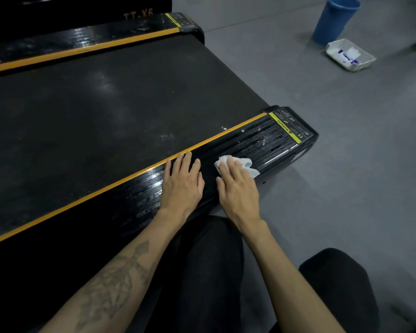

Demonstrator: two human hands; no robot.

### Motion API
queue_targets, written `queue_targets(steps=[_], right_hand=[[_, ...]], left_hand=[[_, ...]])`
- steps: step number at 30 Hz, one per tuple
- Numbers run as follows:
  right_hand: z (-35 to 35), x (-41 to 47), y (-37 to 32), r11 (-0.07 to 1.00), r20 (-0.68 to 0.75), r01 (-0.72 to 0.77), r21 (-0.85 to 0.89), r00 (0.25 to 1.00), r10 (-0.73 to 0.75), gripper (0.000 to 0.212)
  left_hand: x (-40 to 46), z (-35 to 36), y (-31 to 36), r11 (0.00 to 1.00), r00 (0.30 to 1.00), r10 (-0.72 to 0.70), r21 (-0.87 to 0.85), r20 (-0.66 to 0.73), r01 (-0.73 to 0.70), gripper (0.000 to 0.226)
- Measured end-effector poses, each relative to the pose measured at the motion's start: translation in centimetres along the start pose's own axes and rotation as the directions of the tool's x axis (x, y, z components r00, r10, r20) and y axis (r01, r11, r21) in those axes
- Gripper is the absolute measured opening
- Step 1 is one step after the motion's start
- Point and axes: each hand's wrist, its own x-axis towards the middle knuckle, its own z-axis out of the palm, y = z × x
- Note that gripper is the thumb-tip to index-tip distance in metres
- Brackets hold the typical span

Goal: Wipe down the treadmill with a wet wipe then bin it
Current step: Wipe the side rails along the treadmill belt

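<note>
Half hidden under flat right hand (pixel 238 188): crumpled white wet wipe (pixel 246 164) on black ribbed treadmill side rail (pixel 144 198). Left hand (pixel 181 183) flat, fingers spread. Beyond: blue plastic bin (pixel 334 19), white wipe packet (pixel 350 55).

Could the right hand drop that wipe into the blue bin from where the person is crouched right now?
Probably not without moving. The right hand presses the wet wipe on the treadmill's side rail, while the blue bin stands far off across bare floor, beyond the wipe packet. Nothing blocks the way; it simply looks beyond arm's reach.
</note>
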Motion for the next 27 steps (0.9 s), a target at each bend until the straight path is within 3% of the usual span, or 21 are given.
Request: queue_targets(steps=[5, 11, 16, 22, 27], right_hand=[[-0.2, -1.6, -0.9, 0.991, -0.063, -0.121, 0.053, 0.990, 0.124, 0.050], [0.2, -0.7, -0.1, 0.999, -0.034, -0.014, 0.036, 0.999, 0.016, 0.050], [-0.3, -2.3, -1.8, 0.959, -0.061, -0.204, 0.194, 0.974, 0.220, 0.045], [0.1, -1.0, 0.6, 0.990, -0.039, -0.021, 0.140, 0.999, 0.026, 0.049], [-0.3, -2.9, -0.8, 0.973, -0.114, -0.165, 0.159, 0.976, 0.184, 0.047]], left_hand=[[-0.2, 0.1, 0.0, 0.999, 1.000, -0.017, -0.031, -0.003, 0.017, 0.042], [-0.2, 0.0, -0.3, 0.998, 1.000, 0.006, -0.067, -0.001, -0.006, 0.047], [-0.2, 0.0, 0.0, 0.998, 0.999, 0.037, -0.054, 0.015, -0.036, 0.050], [-0.1, -0.2, 0.2, 0.999, 1.000, 0.029, -0.041, 0.007, -0.028, 0.048], [0.0, -0.2, 0.3, 0.999, 1.000, 0.022, -0.039, 0.005, -0.022, 0.045]])
